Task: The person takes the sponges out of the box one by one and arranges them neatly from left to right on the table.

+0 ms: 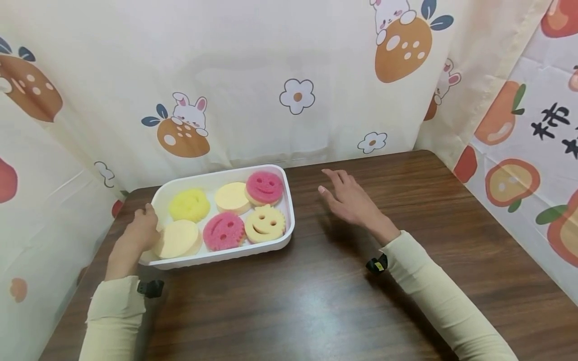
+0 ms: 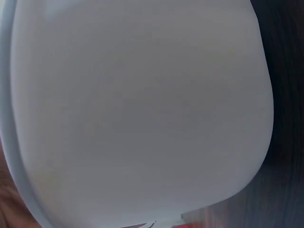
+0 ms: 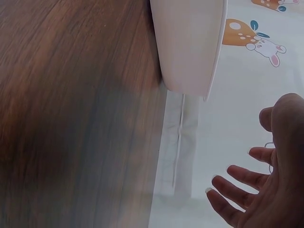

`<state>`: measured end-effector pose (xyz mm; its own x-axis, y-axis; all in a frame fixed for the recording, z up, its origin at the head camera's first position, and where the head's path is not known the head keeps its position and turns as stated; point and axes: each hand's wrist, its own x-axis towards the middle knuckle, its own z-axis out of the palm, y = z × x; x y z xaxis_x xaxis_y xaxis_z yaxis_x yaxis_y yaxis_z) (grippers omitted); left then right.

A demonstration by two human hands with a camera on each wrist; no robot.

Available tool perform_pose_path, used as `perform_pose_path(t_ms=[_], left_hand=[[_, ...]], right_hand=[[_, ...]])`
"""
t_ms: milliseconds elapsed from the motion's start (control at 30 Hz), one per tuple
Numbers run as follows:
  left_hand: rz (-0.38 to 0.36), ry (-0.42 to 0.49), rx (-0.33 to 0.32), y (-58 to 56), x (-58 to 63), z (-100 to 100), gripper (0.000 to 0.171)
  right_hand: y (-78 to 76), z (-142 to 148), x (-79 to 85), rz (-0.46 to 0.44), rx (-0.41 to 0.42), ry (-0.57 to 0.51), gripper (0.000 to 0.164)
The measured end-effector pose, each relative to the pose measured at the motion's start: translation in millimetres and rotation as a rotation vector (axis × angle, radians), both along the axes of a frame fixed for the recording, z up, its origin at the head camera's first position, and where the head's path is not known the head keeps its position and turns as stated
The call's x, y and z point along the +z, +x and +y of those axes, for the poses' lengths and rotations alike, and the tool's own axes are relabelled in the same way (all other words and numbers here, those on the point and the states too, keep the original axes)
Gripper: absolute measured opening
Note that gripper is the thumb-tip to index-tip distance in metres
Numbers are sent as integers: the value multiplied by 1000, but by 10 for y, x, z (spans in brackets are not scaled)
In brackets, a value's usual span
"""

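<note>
A white tray [image 1: 289, 210] holds several round sponges on the table's left side. At its left end my left hand [image 1: 141, 231] grips the rim, with the fingertips partly hidden. In the left wrist view the tray's wall [image 2: 142, 114] fills most of the picture. Inside lie a bright yellow sponge [image 1: 189, 204], two pale yellow discs [image 1: 178, 239], two pink smiley sponges [image 1: 224, 230] and a pale yellow smiley sponge [image 1: 265, 224]. My right hand [image 1: 349, 200] hovers over the table to the tray's right, fingers spread and holding nothing.
The dark wood table [image 1: 289, 311] meets a printed curtain [image 1: 253, 60] at its back edge, close behind the tray. More printed cloth [image 1: 510, 150] hangs along the right side, and another stretch [image 1: 40, 240] along the left.
</note>
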<state>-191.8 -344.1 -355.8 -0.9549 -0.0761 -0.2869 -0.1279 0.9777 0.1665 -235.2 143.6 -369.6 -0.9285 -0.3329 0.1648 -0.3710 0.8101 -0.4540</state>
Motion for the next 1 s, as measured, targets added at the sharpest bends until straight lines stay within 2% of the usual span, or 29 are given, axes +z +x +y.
perform_pose_path(t_ms=[567, 800, 1000], left_hand=[[81, 35, -11, -40, -104, -16, 78], [98, 55, -23, -46, -118, -13, 79], [94, 64, -25, -43, -129, -7, 81]], right_hand=[[6, -111, -23, -21, 5, 2, 61], [-13, -173, -25, -17, 2, -1, 61], [-41, -273, -1, -11, 30, 2, 62]])
